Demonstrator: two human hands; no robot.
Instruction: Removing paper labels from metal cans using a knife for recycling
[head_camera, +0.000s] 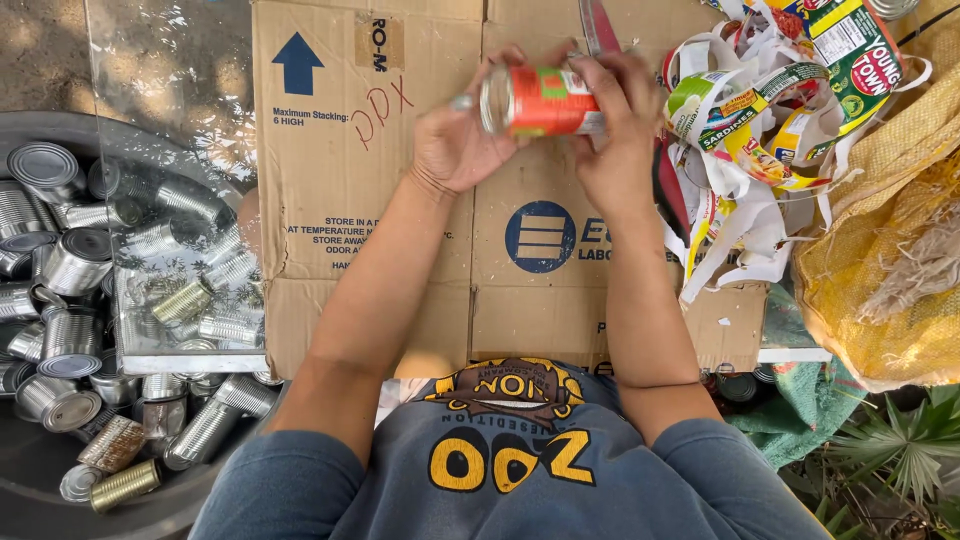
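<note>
Nearest the camera, at the bottom centre of the frame, is the person's grey-blue shirt (510, 470) with a yellow print, and both bare forearms reach up from it over a flattened cardboard box (340, 180) that serves as the work surface. At the lower left, a dark round tub (40, 470) holds a heap of bare silver cans (70, 260) — a clear sheet (180, 120) lies partly over them. At the lower right are green leaves (900, 450) and, above them, a yellow mesh sack (890, 270).

Higher up, at the upper centre, both hands meet around one can (540, 100) with a red and orange label, held on its side above the cardboard. The left hand (455, 145) curls its fingers around the can's silver end; the right hand (615, 140) wraps over the labelled body, fingers closed on it. Just right of the hands — at the upper right — lies a pile of torn-off paper labels (760, 130).
</note>
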